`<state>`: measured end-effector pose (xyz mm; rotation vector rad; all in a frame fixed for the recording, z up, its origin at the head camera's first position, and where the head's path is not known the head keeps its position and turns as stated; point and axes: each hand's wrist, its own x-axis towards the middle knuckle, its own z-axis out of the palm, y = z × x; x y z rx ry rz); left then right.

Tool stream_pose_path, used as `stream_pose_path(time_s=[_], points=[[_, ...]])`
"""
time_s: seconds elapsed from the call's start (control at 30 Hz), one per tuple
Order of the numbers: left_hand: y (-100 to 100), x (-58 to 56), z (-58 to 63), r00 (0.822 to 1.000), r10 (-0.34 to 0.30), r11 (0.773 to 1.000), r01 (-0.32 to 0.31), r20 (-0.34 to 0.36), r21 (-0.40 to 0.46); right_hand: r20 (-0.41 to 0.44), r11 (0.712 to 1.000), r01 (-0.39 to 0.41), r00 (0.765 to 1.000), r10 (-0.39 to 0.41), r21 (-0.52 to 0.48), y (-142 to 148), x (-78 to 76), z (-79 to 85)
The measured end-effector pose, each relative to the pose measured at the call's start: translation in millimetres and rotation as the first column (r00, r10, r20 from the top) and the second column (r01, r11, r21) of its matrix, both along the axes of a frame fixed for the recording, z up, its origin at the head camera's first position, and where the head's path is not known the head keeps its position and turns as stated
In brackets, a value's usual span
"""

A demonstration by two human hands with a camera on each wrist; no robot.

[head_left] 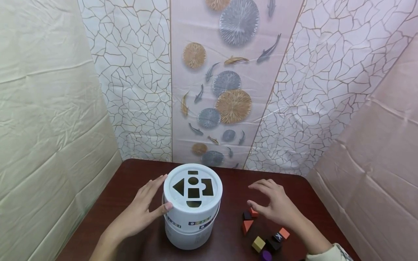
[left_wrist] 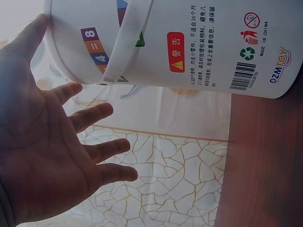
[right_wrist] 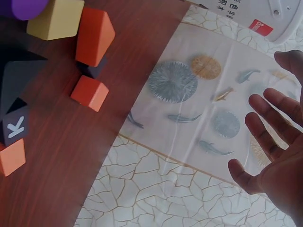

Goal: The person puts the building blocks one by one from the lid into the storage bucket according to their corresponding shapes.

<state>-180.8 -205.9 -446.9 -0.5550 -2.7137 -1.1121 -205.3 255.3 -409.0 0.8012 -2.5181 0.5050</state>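
A white shape-sorter bucket (head_left: 192, 226) stands upright, its lid (head_left: 181, 206) pierced by a triangle, a circle and other cut-outs. My left hand (head_left: 140, 210) is at the bucket's left side with fingers spread, thumb and fingertips at the lid's rim; in the left wrist view the palm (left_wrist: 47, 142) faces the bucket. To the bucket's right, my right hand (head_left: 277, 203) hovers in the air, holding nothing. Below it lie an orange triangular block (head_left: 247, 227), a yellow block (head_left: 258, 244), a purple block (head_left: 266, 256) and a dark block marked K (head_left: 278, 237).
The dark red wooden table (head_left: 143, 181) carries everything. More orange blocks (right_wrist: 90, 93) and black blocks (right_wrist: 19, 78) are scattered on the right. A white handle (left_wrist: 130, 40) hangs along the bucket's side. Patterned cloth (head_left: 130, 72) hangs behind the table, with cream cloth (head_left: 42, 127) on the left.
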Motion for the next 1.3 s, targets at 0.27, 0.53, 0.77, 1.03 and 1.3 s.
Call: stream_pose_path(time_s=[0.27, 0.53, 0.77, 1.03, 1.3], points=[[0, -0.2, 0.6, 1.0, 0.003, 1.0, -0.003, 0.001, -0.006, 0.032, 0.998, 0.056, 0.998, -0.056, -0.01, 13, 5.1, -8.9], [0, -0.6, 0.5, 1.0, 0.002, 1.0, -0.002, -0.006, -0.005, 0.056, 0.996, 0.089, 0.995, -0.088, -0.014, 23, 8.8, -16.1], [0, -1.3, 0.1, 1.0, -0.003, 1.0, 0.003, -0.008, 0.0, 0.027, 0.995, 0.096, 0.995, -0.096, 0.002, 29, 11.3, -22.2], [1, -0.6, 1.0, 1.0, -0.006, 1.0, 0.006, -0.01, 0.002, -0.017, 0.995, 0.094, 0.995, -0.094, 0.017, 37, 11.9, -30.6], [1, -1.0, 1.2, 1.0, 0.001, 1.0, -0.001, 0.008, -0.006, 0.002, 0.992, 0.125, 0.992, -0.125, 0.034, 49, 13.1, -38.0]])
